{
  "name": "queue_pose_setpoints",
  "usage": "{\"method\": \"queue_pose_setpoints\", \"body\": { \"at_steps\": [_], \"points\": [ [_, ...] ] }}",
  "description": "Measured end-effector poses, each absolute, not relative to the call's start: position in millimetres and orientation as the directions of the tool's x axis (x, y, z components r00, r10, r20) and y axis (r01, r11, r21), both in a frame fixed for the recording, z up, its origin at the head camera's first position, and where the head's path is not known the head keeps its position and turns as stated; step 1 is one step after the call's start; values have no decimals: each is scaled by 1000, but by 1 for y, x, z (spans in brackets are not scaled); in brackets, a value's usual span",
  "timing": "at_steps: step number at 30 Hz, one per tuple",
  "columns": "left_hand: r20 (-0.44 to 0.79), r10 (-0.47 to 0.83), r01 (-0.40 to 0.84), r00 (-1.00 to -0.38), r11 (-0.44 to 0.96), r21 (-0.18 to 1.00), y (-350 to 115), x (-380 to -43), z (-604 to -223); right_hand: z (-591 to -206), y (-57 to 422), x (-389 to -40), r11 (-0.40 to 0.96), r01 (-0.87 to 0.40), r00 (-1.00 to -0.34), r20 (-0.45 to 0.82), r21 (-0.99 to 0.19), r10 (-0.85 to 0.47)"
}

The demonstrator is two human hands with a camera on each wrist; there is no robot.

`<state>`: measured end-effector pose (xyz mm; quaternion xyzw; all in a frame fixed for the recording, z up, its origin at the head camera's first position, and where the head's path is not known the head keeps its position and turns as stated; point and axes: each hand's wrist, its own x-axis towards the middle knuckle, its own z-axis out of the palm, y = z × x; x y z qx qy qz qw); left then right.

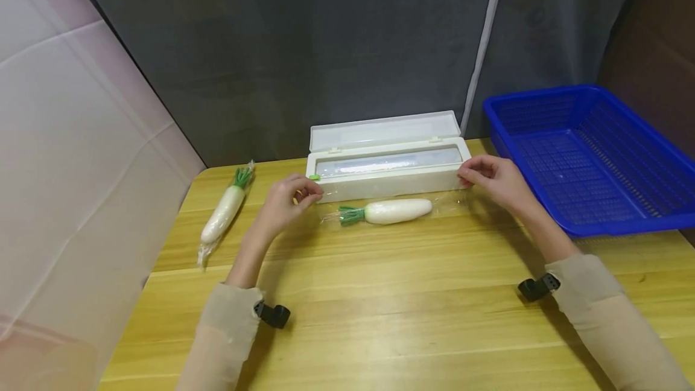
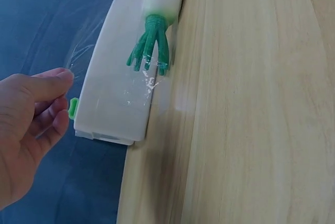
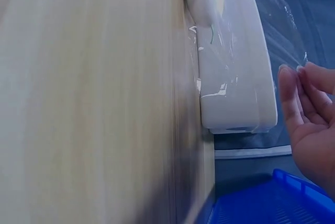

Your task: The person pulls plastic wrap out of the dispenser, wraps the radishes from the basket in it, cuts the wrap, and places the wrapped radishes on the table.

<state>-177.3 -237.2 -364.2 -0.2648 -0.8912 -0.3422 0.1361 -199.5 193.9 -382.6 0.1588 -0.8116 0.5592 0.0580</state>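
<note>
A sheet of clear plastic wrap [image 3: 235, 51] stretches between my two hands, over the front of a white wrap dispenser box [image 1: 391, 184]. My left hand [image 1: 286, 201] pinches one corner of the wrap between thumb and fingers, near the box's green slider [image 2: 73, 108]. At the other end my right hand [image 1: 496, 180] pinches the opposite corner. A white radish [image 1: 399, 211] with green stalks [image 2: 152, 43] lies in front of the box, with film around it on the table. Inside the box, under its raised lid [image 1: 385, 130], a roll of film [image 1: 388, 162] shows.
To the left lies a second radish [image 1: 224, 215], wrapped in film with twisted ends. A blue plastic basket [image 1: 575, 162] stands at the right. Behind the wooden table [image 1: 391, 306] hangs a dark grey curtain [image 1: 271, 59].
</note>
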Motion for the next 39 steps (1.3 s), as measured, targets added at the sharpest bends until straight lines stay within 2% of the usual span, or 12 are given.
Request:
{"method": "queue_pose_setpoints", "body": {
  "at_steps": [16, 30, 39],
  "points": [
    [341, 421, 541, -840, 610, 579, -240, -163, -360, -385, 195, -186, 419, -331, -944, 291, -845, -159],
    [270, 495, 554, -826, 620, 555, -237, -153, -363, -394, 200, -178, 482, -340, -940, 289, -807, -179],
    [232, 549, 578, -803, 623, 528, -237, -152, -369, -397, 203, -175, 558, -294, -956, 230, -776, -184]
  ]
}}
